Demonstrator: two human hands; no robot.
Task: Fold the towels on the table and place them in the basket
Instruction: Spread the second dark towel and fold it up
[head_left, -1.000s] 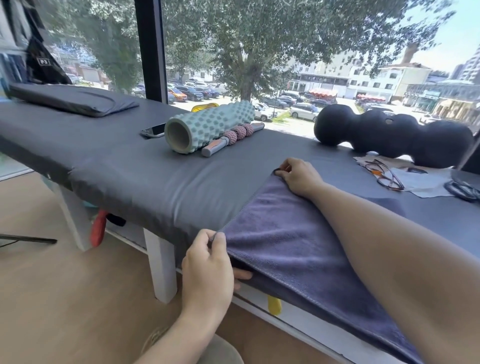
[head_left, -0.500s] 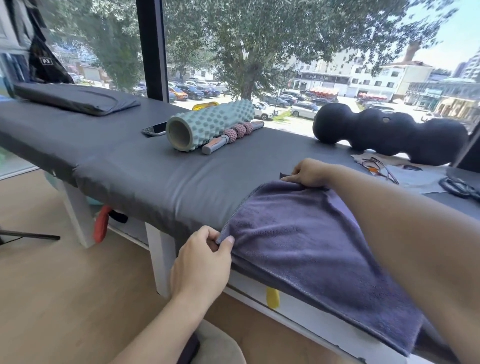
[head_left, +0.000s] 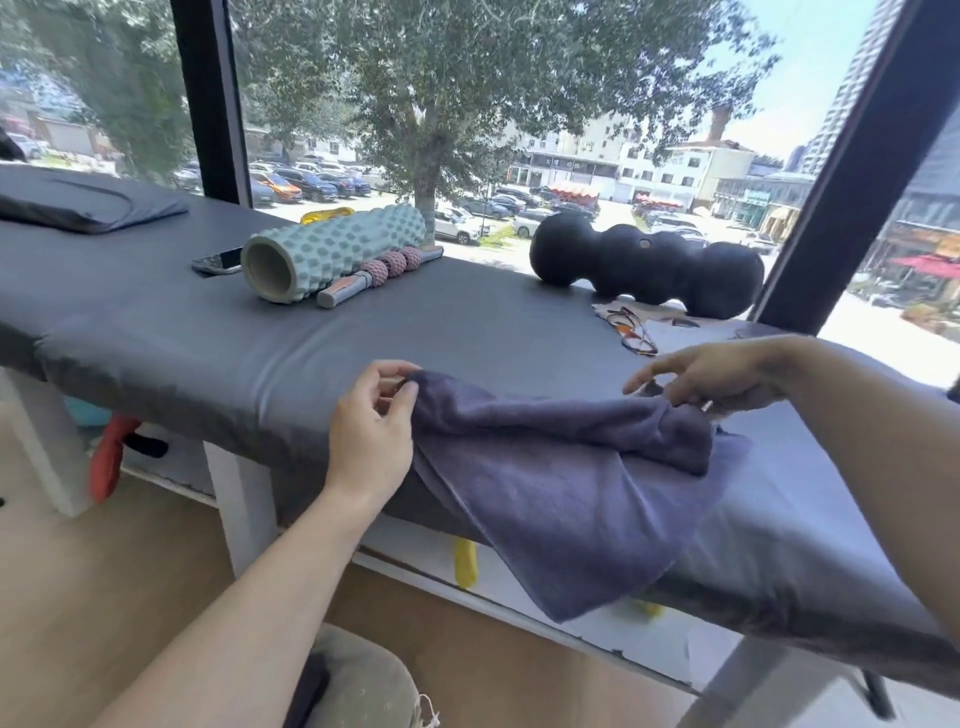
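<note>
Near edge of the bench (head_left: 156, 332), right of its middle: purple-grey towel (head_left: 561, 499), partly doubled over, one lower corner drooping past the near edge toward the floor. A thick rolled fold runs along the towel's top, hand to hand.

Left hand (head_left: 371, 421) at the towel's left upper corner; thumb and fingers pinch the cloth there, just above the near edge. Right hand (head_left: 711, 371) at the right end of the fold; lower fingers curl into the bunched cloth, forefinger stretched out loose above it. Both forearms bare.

Bench covered in a dark grey sheet, white legs beneath. A red object and a yellow object show under the bench; what they are, I cannot tell.

Behind the right hand: eyeglasses (head_left: 631, 330) on a pale cloth (head_left: 675, 332).

Toward the far edge, left of middle: ridged mint foam roller (head_left: 332, 252) lying on its side; pink-beaded massage stick (head_left: 379, 273) touching its right flank; phone (head_left: 218, 260) just left of it. Far edge, right: black lobed roller (head_left: 644, 265). Far left corner: flat dark cushion (head_left: 83, 200).
</note>
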